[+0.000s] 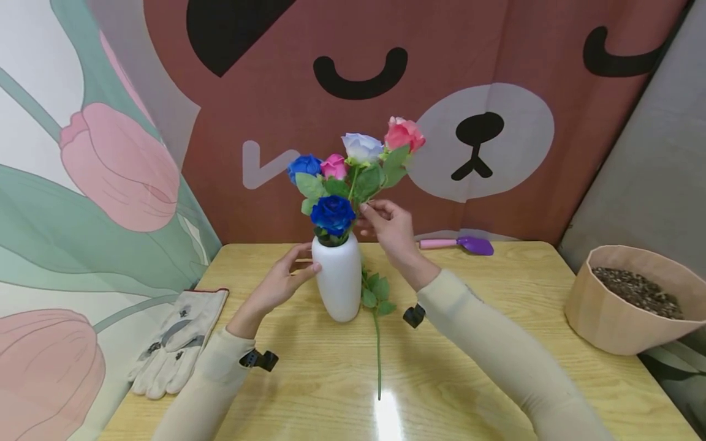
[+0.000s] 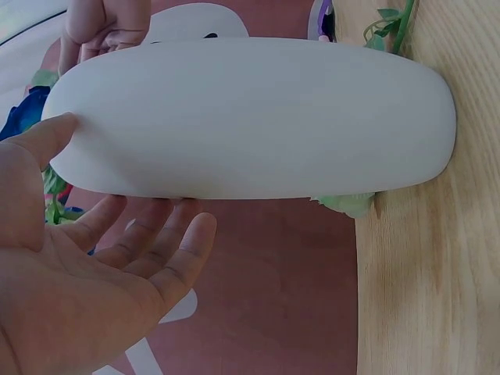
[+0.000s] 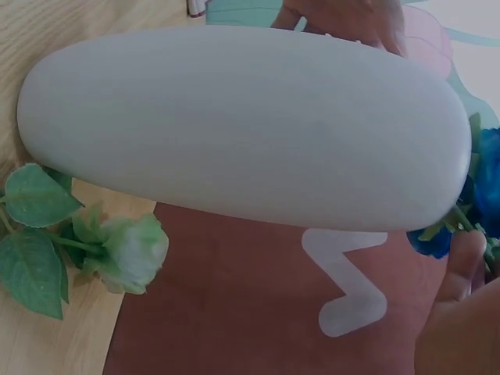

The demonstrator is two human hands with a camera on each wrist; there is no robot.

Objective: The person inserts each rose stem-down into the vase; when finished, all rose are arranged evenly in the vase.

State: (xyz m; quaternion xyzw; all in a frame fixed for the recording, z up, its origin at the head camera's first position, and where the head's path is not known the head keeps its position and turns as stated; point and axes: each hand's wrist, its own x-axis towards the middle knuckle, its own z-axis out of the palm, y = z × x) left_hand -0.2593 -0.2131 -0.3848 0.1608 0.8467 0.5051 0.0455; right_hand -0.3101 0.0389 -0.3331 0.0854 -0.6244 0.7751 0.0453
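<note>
A white vase [image 1: 339,282] stands upright on the table with several artificial roses in it. Blue roses [image 1: 333,214], a magenta rose [image 1: 334,166], a pale lilac rose [image 1: 362,147] and a coral-pink rose [image 1: 405,134] rise above its mouth. My left hand [image 1: 284,278] holds the vase near the top, thumb in front and fingertips passing behind its side. Just over the rim, my right hand [image 1: 391,233] pinches a rose stem [image 3: 465,219]; leaves partly hide which bloom it carries. A whitish-green rose [image 3: 133,254] lies behind the vase, its stem [image 1: 378,355] pointing towards me.
Grey-white work gloves [image 1: 176,343] lie at the table's left edge. A purple trowel with a pink handle [image 1: 458,244] is at the back. A tan fabric pot [image 1: 601,306] containing soil stands on the right. A printed curtain [image 1: 331,116] hangs behind.
</note>
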